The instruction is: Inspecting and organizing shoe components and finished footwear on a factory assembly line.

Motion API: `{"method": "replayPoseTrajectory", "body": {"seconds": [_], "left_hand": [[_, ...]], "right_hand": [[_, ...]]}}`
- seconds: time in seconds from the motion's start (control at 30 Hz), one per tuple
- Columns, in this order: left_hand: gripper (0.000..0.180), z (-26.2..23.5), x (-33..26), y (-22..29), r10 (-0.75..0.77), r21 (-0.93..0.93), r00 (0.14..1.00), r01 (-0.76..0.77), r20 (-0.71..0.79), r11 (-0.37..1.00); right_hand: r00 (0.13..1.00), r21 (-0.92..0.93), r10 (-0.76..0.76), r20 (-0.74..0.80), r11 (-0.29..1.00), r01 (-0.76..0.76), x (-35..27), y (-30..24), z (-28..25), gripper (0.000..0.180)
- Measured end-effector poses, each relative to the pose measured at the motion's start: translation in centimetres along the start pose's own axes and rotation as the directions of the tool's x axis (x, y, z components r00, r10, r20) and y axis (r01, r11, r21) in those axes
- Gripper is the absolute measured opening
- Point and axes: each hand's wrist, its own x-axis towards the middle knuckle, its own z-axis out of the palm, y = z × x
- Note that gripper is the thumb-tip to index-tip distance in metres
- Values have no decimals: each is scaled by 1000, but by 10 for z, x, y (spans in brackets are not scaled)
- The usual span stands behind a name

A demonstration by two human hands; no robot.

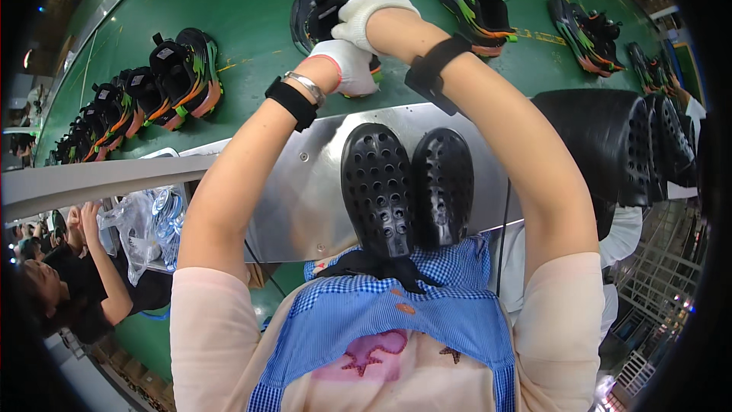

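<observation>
Both my hands, in white gloves, are on a black sneaker (306, 17) with a coloured sole, standing on the green belt (263, 88) ahead of me. My right hand (370, 18) is curled over the shoe's collar from above. Lower down, my left hand (354, 69) wraps the near end of the same shoe, hiding much of it. My forearms nearly cross there, each with a black wrist strap. Close to my body, two black perforated shoe-shaped forms, a left one (375, 183) and a right one (442, 183), lie side by side on a metal ledge (293, 191).
Several similar sneakers (187, 72) line the belt to the left. Others, including a black, green and orange pair (476, 8), stand to the right. A large black curved form (591, 137) lies right of my arm. A co-worker (84, 275) works at lower left.
</observation>
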Motion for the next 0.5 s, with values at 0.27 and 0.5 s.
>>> {"method": "replayPoseTrajectory", "body": {"seconds": [0.27,0.5], "left_hand": [[54,-18,-15,0,3,-66,997,2,74,998],[45,-40,-39,-24,-15,168,994,-4,109,986]], "right_hand": [[981,177,-158,-117,968,177,-175,29,1,35],[962,262,-74,-264,954,145,-268,48,65,54]]}}
